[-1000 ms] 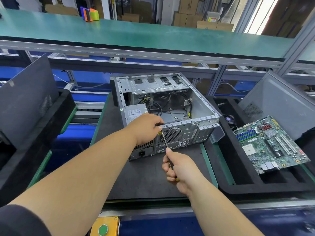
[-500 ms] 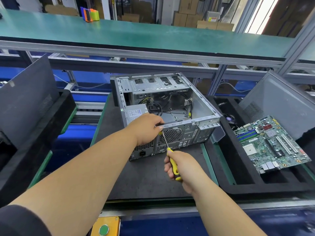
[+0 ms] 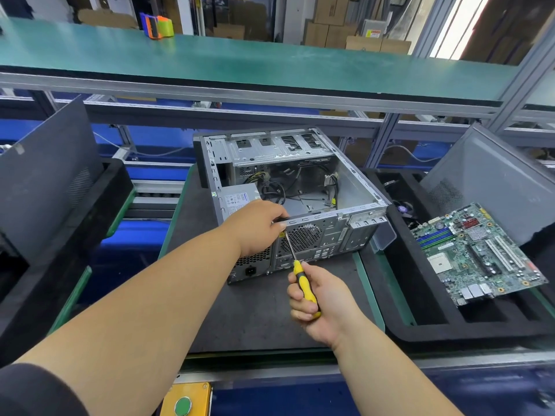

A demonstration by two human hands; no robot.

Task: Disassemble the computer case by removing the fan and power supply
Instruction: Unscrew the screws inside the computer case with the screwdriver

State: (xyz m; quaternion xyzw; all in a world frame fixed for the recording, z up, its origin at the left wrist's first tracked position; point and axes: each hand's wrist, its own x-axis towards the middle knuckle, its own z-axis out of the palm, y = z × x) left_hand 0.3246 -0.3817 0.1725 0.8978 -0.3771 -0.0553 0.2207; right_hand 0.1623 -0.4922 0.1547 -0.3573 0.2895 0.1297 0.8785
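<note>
An open grey computer case (image 3: 354, 187) lies on its side on a dark mat (image 3: 258, 313), rear panel toward me. The power supply (image 3: 238, 199) sits in its near-left corner, partly hidden by my left hand (image 3: 258, 226), which grips the top edge of the rear panel. The round fan grille (image 3: 303, 237) shows in the rear panel. My right hand (image 3: 318, 298) holds a yellow-and-black screwdriver (image 3: 303, 283), whose shaft points up to the rear panel just left of the grille. Loose cables lie inside the case.
A black foam tray (image 3: 420, 319) on the right holds a green motherboard (image 3: 477, 253) and a grey side panel (image 3: 492, 178). Another dark panel (image 3: 45, 175) leans in a tray on the left. A green shelf (image 3: 240, 61) runs overhead. A yellow button box (image 3: 186, 400) sits at the near edge.
My right hand has slid down the screwdriver, uncovering its yellow handle, and moved slightly right. My left hand has stayed on the case edge.
</note>
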